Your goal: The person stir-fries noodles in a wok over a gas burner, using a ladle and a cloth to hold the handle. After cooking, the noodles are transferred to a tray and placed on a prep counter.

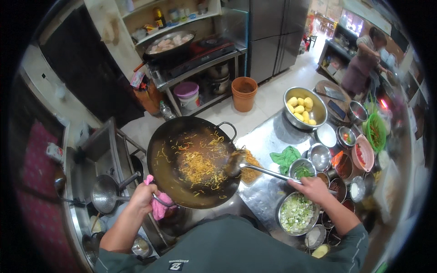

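My left hand [145, 196] grips the near loop handle of a large wok [170, 136] through a pink cloth [161, 206]. Thin noodle-like strands with green bits [196, 167] lie in the wok and cling to its wall. In my right hand [312, 191] is the long handle of a metal ladle [235, 163], its bowl at the wok's right rim. Partly behind the ladle, more of the same strands [252, 163] sit in a shallow container on the steel table [252, 201]. Just below my right hand stands a bowl of chopped scallion [297, 214].
Peeled potatoes [300, 105] fill part of a steel basin [290, 117]. A cleaver [334, 92] rests on a round chopping board [321, 87]. A perforated strainer [104, 194] is by the sink at left. An orange bucket [244, 99] stands on the floor. Another person [363, 65] works at far right.
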The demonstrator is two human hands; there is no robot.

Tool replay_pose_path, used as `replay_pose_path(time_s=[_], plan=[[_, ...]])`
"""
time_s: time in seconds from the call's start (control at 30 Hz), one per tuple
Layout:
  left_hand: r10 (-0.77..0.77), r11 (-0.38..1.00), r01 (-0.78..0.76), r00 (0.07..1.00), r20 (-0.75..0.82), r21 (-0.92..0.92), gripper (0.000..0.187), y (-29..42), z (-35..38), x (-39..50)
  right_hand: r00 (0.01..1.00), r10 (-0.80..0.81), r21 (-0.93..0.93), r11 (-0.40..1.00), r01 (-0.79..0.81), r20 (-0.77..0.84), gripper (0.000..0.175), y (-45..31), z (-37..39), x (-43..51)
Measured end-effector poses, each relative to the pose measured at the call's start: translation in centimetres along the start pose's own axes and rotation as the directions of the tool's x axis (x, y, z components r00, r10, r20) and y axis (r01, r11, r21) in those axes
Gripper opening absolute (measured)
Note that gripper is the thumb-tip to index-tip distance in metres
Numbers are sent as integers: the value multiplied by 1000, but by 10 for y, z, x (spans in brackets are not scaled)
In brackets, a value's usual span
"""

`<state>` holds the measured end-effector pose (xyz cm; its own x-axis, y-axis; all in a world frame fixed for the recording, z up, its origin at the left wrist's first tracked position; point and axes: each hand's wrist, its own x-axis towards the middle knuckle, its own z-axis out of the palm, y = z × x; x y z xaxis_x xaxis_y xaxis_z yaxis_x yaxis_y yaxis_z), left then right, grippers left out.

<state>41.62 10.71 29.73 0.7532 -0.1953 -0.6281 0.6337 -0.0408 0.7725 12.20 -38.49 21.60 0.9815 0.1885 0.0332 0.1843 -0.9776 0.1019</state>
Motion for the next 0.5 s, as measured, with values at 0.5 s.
replay_pose_path(time_s=[0.5], plan=[[32, 996, -28, 999, 35, -89, 36, -11, 10, 18, 976, 213, 46, 976, -211, -48, 66, 13, 1, -72]])
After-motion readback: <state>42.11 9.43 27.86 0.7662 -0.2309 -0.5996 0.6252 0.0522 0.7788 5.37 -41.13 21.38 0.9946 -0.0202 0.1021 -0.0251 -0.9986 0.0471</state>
